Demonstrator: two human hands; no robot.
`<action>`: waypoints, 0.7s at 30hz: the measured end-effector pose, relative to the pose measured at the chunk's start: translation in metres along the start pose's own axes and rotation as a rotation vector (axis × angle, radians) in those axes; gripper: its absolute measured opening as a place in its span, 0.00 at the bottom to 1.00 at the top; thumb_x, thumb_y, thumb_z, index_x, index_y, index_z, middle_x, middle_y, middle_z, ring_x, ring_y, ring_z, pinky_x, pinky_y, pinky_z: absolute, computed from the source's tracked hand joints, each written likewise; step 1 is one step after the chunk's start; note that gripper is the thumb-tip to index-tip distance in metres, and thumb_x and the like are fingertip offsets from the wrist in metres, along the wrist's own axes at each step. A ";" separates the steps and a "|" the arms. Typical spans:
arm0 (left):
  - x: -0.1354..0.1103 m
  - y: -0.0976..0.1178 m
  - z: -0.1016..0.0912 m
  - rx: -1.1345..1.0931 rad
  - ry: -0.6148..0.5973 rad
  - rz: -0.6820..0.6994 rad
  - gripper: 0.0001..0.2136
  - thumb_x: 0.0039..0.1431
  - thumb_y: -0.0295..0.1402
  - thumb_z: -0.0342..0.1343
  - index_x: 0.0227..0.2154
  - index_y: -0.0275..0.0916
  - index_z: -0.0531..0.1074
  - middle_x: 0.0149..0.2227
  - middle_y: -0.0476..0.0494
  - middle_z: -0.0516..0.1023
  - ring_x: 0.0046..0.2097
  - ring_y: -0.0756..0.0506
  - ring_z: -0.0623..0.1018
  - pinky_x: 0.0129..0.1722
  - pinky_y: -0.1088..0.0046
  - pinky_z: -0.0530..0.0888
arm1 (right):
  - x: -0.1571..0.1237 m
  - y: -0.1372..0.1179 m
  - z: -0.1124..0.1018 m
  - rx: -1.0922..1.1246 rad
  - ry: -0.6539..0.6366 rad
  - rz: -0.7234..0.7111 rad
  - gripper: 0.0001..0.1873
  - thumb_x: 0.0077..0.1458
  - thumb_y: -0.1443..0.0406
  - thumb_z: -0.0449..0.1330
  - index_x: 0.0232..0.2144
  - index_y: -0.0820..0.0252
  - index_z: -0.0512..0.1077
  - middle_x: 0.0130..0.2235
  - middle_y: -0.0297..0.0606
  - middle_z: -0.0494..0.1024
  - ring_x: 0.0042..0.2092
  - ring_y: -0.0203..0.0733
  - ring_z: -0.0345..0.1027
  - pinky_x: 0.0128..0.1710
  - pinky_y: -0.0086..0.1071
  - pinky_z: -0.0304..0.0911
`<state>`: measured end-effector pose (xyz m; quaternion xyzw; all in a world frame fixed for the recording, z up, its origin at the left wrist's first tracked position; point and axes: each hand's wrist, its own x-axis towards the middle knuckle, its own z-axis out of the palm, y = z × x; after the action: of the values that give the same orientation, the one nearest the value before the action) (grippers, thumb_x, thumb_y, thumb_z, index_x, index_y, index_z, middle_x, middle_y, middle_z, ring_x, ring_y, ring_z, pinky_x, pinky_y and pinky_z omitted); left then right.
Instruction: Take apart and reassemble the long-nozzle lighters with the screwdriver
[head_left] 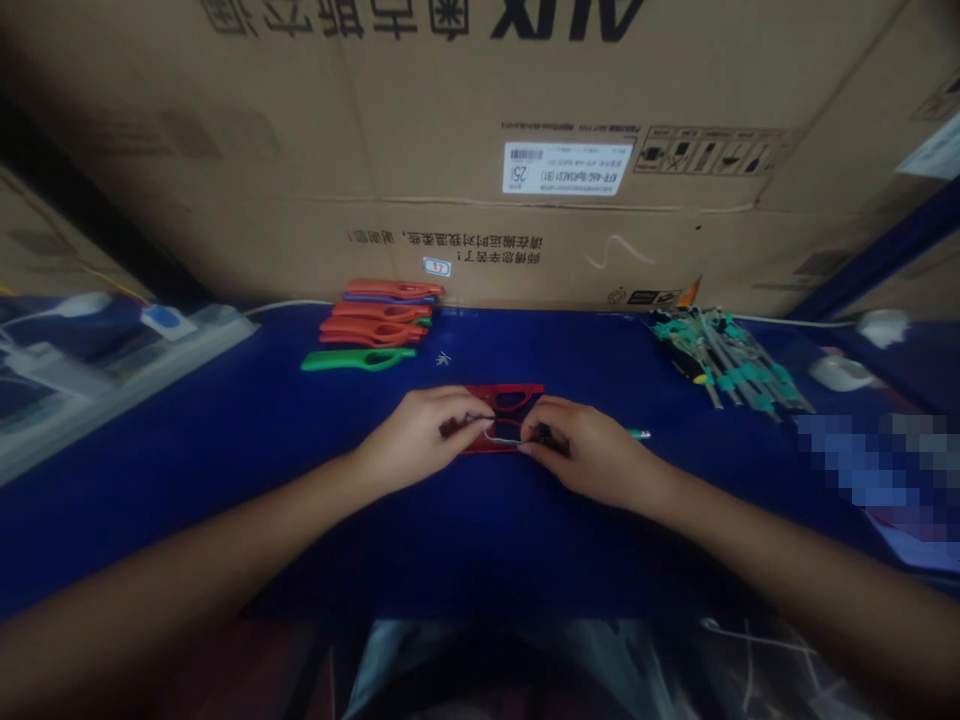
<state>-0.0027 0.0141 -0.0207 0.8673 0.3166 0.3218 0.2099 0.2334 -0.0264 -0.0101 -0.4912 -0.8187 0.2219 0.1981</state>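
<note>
A flat red plastic holder (507,400) with a handle slot lies on the blue table (225,440) in front of me. My left hand (424,435) is closed, pinching the left part of the holder. My right hand (581,450) is closed too, its fingertips pressing a thin silvery piece (501,437) onto the holder's near edge. A green-tipped tool (637,434) pokes out from behind my right hand, lying on the table.
A stack of red, blue and green plastic holders (379,325) lies at the back left. A pile of green-handled screwdrivers (724,365) sits at the back right. Large cardboard boxes (480,150) wall off the back. A power strip (112,350) runs along the left.
</note>
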 end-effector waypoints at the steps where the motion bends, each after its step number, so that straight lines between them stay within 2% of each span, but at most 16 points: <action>1: 0.000 0.000 -0.001 0.003 -0.006 0.002 0.06 0.64 0.30 0.57 0.39 0.39 0.79 0.38 0.45 0.81 0.31 0.52 0.77 0.33 0.77 0.74 | 0.000 0.000 0.000 0.002 -0.003 -0.002 0.03 0.58 0.69 0.59 0.34 0.58 0.73 0.36 0.33 0.75 0.27 0.30 0.60 0.29 0.28 0.56; 5: 0.001 0.000 -0.005 0.023 -0.054 0.030 0.09 0.65 0.28 0.54 0.43 0.39 0.78 0.42 0.43 0.81 0.36 0.50 0.79 0.36 0.76 0.76 | 0.001 0.001 0.000 -0.013 -0.005 -0.001 0.03 0.59 0.69 0.59 0.35 0.58 0.72 0.36 0.33 0.75 0.28 0.31 0.60 0.30 0.28 0.56; 8: 0.001 0.000 -0.007 0.019 -0.082 0.024 0.10 0.64 0.27 0.55 0.45 0.40 0.78 0.43 0.43 0.82 0.36 0.50 0.79 0.36 0.75 0.77 | 0.000 0.001 0.000 -0.027 -0.007 -0.004 0.03 0.59 0.68 0.59 0.36 0.58 0.73 0.36 0.33 0.74 0.28 0.31 0.60 0.29 0.28 0.56; 14: 0.001 -0.005 -0.005 -0.056 -0.063 -0.043 0.09 0.61 0.28 0.57 0.42 0.39 0.79 0.36 0.45 0.82 0.30 0.52 0.78 0.29 0.78 0.75 | 0.001 0.002 0.002 0.009 0.011 0.003 0.04 0.59 0.69 0.59 0.36 0.58 0.74 0.33 0.33 0.74 0.26 0.30 0.59 0.28 0.28 0.55; 18: 0.003 -0.008 -0.004 -0.136 -0.062 -0.082 0.08 0.61 0.28 0.58 0.41 0.38 0.80 0.37 0.44 0.83 0.31 0.51 0.79 0.29 0.79 0.76 | 0.001 0.002 0.001 0.014 0.007 0.002 0.05 0.58 0.70 0.58 0.37 0.59 0.73 0.30 0.31 0.72 0.24 0.30 0.57 0.28 0.28 0.55; 21: 0.003 -0.010 -0.003 -0.166 -0.053 -0.102 0.08 0.60 0.29 0.58 0.40 0.37 0.80 0.36 0.44 0.83 0.31 0.51 0.79 0.30 0.79 0.76 | 0.000 0.001 0.001 -0.016 0.001 -0.019 0.04 0.58 0.68 0.59 0.37 0.59 0.73 0.31 0.32 0.72 0.26 0.31 0.58 0.28 0.28 0.55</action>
<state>-0.0069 0.0239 -0.0228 0.8379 0.3267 0.3128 0.3056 0.2335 -0.0261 -0.0111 -0.4852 -0.8249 0.2132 0.1967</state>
